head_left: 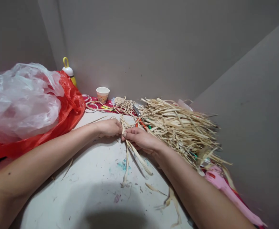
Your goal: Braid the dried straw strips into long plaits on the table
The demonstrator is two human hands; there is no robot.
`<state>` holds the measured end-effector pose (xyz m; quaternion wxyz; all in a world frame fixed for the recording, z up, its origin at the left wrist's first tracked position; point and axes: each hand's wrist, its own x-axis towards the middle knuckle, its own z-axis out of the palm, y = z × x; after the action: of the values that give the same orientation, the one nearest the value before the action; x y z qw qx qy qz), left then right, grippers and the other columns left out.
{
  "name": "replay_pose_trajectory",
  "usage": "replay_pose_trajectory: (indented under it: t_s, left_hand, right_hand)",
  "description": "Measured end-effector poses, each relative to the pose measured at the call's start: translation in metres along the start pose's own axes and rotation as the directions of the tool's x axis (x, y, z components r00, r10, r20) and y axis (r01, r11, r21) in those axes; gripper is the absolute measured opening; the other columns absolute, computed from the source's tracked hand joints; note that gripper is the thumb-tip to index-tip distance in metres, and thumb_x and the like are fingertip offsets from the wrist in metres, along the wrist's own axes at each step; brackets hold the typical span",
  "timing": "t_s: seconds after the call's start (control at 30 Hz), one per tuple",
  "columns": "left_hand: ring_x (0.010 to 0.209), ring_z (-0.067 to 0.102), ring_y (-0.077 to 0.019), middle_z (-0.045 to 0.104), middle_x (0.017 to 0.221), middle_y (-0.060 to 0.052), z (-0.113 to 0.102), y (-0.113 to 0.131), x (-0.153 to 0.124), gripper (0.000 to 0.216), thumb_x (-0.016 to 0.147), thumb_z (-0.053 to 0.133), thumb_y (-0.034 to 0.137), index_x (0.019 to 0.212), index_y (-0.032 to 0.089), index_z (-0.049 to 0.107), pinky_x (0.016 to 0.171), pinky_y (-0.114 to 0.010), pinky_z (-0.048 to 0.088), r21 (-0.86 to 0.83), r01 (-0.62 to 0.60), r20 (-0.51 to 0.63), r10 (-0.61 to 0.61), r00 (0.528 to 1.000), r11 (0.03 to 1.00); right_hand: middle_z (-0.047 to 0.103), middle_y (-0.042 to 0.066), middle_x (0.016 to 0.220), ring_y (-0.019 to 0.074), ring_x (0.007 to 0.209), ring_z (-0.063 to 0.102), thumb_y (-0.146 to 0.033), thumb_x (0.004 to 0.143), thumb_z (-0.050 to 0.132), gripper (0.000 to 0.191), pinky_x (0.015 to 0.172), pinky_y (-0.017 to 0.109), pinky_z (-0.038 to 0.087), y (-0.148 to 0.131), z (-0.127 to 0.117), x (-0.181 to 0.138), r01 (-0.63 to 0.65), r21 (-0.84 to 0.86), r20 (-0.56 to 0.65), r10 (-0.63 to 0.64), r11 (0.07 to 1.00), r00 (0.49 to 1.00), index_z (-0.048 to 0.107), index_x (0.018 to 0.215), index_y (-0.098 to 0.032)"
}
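My left hand (109,127) and my right hand (141,140) meet at the middle of a white, paint-stained table (89,184). Both are closed in a pinch on a braid of dried straw strips (125,127). The braided part runs away from me toward the wall. Loose flat ends (136,156) hang down from my fingers onto the table. A big heap of the same dried strips (182,127) lies just right of my right hand.
A red plastic bag (70,108) with a clear bag (22,101) over it fills the left. At the back stand a paper cup (102,94), a yellow-white bottle (69,73), white rings (90,106) and a coil of braid (123,105). A pink object (225,187) lies at right.
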<state>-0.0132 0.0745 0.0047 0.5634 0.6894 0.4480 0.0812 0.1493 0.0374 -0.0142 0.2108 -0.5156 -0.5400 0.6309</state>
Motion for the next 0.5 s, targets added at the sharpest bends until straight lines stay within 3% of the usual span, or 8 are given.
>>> replay_pose_trajectory:
  t_s: [0.07, 0.2, 0.5]
  left_hand:
    - [0.038, 0.025, -0.0056, 0.039, 0.043, 0.006, 0.0006, -0.0014, 0.0012, 0.013, 0.069, 0.054, 0.016, 0.058, 0.014, 0.061, 0.039, -0.023, 0.015, 0.011, 0.012, -0.002, -0.012, 1.000, 1.000]
    - [0.036, 0.027, -0.0056, 0.038, 0.043, 0.005, 0.0035, -0.0015, 0.0026, 0.018, 0.072, 0.051, 0.021, 0.055, 0.016, 0.054, 0.037, -0.022, 0.016, -0.020, 0.050, 0.005, -0.050, 0.999, 0.999]
    - [0.034, 0.026, -0.0041, 0.038, 0.043, 0.006, 0.0063, 0.0008, 0.0010, 0.019, 0.073, 0.049, 0.016, 0.054, 0.015, 0.049, 0.035, -0.020, 0.015, -0.149, 0.073, 0.032, -0.069, 0.997, 0.986]
  right_hand:
    - [0.032, -0.008, 0.046, 0.0057, 0.039, 0.023, -0.027, 0.077, 0.052, 0.014, 0.037, 0.019, 0.016, 0.0003, 0.0002, 0.0004, 0.056, -0.188, -0.044, -0.066, 0.980, 0.997, 0.056, 0.072, -0.015]
    - [0.043, -0.004, 0.054, 0.0084, 0.049, 0.035, -0.017, 0.077, 0.047, 0.014, 0.045, 0.020, 0.027, -0.0027, -0.0004, -0.0014, 0.145, -0.509, -0.081, -0.216, 0.848, 0.973, 0.059, 0.070, -0.014]
    - [0.054, 0.001, 0.064, 0.0120, 0.061, 0.043, -0.021, 0.082, 0.042, 0.022, 0.056, 0.022, 0.031, -0.0006, -0.0003, -0.0024, 0.202, -0.718, -0.075, -0.363, 0.666, 0.929, 0.055, 0.065, -0.015]
